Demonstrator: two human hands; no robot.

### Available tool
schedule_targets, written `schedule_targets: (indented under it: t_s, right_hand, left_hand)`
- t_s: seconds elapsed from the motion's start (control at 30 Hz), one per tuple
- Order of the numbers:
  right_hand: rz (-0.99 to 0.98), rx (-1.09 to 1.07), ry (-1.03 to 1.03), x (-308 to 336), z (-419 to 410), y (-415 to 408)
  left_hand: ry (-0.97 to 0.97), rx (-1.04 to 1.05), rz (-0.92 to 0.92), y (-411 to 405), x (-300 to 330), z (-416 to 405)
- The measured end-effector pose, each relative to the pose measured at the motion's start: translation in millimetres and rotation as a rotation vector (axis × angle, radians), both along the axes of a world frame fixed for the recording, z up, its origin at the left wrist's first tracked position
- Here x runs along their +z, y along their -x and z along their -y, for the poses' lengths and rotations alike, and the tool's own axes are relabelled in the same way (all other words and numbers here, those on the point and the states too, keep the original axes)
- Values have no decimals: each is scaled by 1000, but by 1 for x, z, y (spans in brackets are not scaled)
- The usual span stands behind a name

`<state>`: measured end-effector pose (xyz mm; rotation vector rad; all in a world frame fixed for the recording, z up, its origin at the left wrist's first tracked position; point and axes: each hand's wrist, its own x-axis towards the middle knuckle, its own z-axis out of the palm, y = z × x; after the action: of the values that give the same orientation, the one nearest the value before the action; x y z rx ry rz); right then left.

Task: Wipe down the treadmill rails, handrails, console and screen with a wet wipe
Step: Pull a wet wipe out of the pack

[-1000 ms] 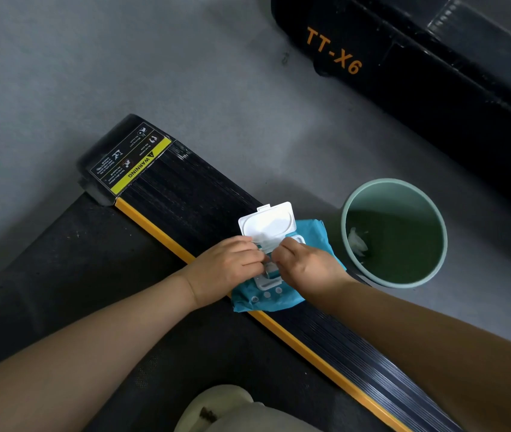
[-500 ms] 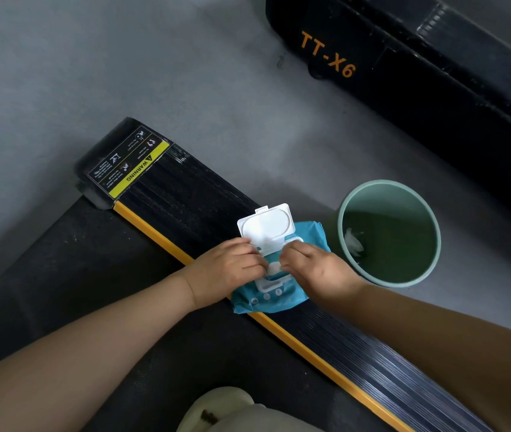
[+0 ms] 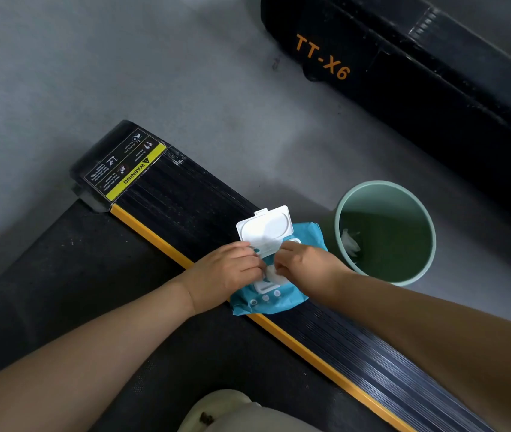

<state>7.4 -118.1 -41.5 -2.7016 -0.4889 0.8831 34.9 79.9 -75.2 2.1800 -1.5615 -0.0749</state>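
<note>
A blue wet wipe pack (image 3: 274,302) lies on the treadmill's black ribbed side rail (image 3: 185,201), its white flip lid (image 3: 265,230) standing open. My left hand (image 3: 227,274) rests on the pack's left side with its fingers curled at the opening. My right hand (image 3: 305,265) comes in from the right, and its fingertips pinch a bit of white wet wipe (image 3: 274,274) sticking out of the opening. The fingers hide most of the wipe.
A green waste bin (image 3: 429,247) with a crumpled wipe inside stands on the grey floor right of the rail. A black machine marked TT-X6 (image 3: 404,73) fills the upper right. The treadmill belt (image 3: 61,275) and an orange edge strip (image 3: 151,238) lie left of the rail.
The lid was open throughout. Both hands have shifted a little at the opening, and a bit of white wipe now shows between the fingertips.
</note>
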Motion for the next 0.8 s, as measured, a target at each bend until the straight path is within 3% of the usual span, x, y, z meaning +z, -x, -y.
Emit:
schedule_targets:
  t_s: [0.27, 0.5, 0.6, 0.8]
  right_hand:
    - [-1, 5, 75, 7, 1, 6]
    - [45, -113, -227, 18, 11, 16]
    - [-13, -75, -196, 19, 13, 14]
    - [24, 4, -170, 15, 13, 12]
  left_hand:
    - [-24, 10, -31, 3, 0, 2]
    - [-36, 21, -62, 3, 5, 3]
    - [-57, 32, -63, 3, 6, 4]
    - [-67, 192, -264, 8, 15, 14]
